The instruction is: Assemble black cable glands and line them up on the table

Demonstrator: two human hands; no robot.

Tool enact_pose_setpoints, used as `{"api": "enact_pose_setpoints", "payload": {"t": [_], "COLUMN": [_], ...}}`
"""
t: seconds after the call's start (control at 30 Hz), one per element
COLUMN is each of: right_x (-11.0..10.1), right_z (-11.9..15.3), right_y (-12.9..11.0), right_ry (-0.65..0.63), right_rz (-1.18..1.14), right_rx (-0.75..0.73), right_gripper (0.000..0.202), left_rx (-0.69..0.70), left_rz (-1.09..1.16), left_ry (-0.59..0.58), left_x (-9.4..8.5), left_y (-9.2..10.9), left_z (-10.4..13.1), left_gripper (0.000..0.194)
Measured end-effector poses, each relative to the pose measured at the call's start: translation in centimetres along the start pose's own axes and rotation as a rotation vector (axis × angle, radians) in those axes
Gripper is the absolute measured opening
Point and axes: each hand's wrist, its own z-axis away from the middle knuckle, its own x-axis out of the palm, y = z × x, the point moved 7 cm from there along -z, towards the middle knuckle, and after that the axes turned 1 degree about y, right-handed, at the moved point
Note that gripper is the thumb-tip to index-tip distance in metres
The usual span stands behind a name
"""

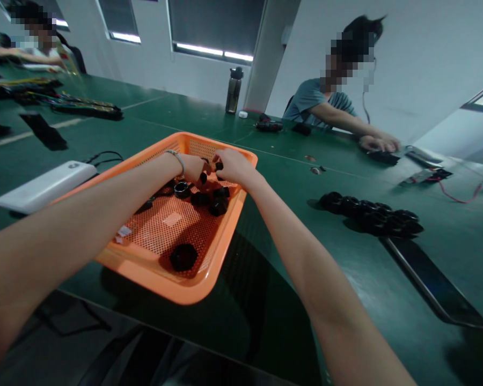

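Observation:
Both my hands reach into the far end of an orange mesh basket (233,222). My left hand (194,168), with a bracelet at its wrist, has its fingers curled around a small black part (203,178). Close beside it, my right hand (234,165) is bent over another small black part (219,166), fingers closed at its edge. The exact shape of both parts is hidden by the fingers. Below the hands lie several black round pieces (219,206), among them a black ring (182,189). A larger black cap-like piece (184,257) sits alone near the basket's front corner.
Right of the basket, black ring-like parts (370,214) stand in rows beside a phone (434,279). A white device (48,185) lies left. Farther off are a bottle (234,91), wire bundles (80,102) and a person (326,107) with hands on a dark object across the green table (282,252).

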Motion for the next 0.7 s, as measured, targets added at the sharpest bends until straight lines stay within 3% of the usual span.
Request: {"api": "enact_pose_setpoints", "payload": {"t": [0.07, 0.17, 0.27, 0.4, 0.47, 0.53, 0.7], "right_x": [-1.9, -4.4, -4.7, -4.6, -5.1, -5.9, -6.1], "right_z": [0.4, 1.7, 2.8, 2.7, 3.0, 4.2, 11.2], "right_y": [0.0, 1.1, 2.1, 1.9, 2.0, 2.3, 3.6], "right_ry": [0.207, 0.616, 0.855, 0.901, 0.864, 0.826, 0.747], "right_rz": [-0.09, -0.205, -0.176, -0.196, -0.24, -0.249, -0.319], "right_rx": [0.003, 0.088, 0.218, 0.212, 0.199, 0.191, 0.106], "right_gripper": [0.032, 0.029, 0.032, 0.035, 0.034, 0.035, 0.03], "left_rx": [-0.038, -0.116, -0.134, -0.129, -0.036, 0.153, 0.207], "left_rz": [-0.052, -0.134, -0.201, -0.363, -0.396, -0.358, -0.041], "left_ry": [-0.027, 0.022, 0.098, 0.219, 0.22, 0.231, 0.323], "left_x": [-0.8, -3.6, -7.1, -10.9, -11.1, -10.3, -5.6], "left_y": [0.0, 0.3, 1.8, 6.0, 9.3, 13.5, 20.6], "left_z": [0.1, 0.0, 0.4, 2.9, 4.8, 7.1, 12.3], "left_gripper": [0.033, 0.028, 0.024, 0.026, 0.027, 0.032, 0.042]}}
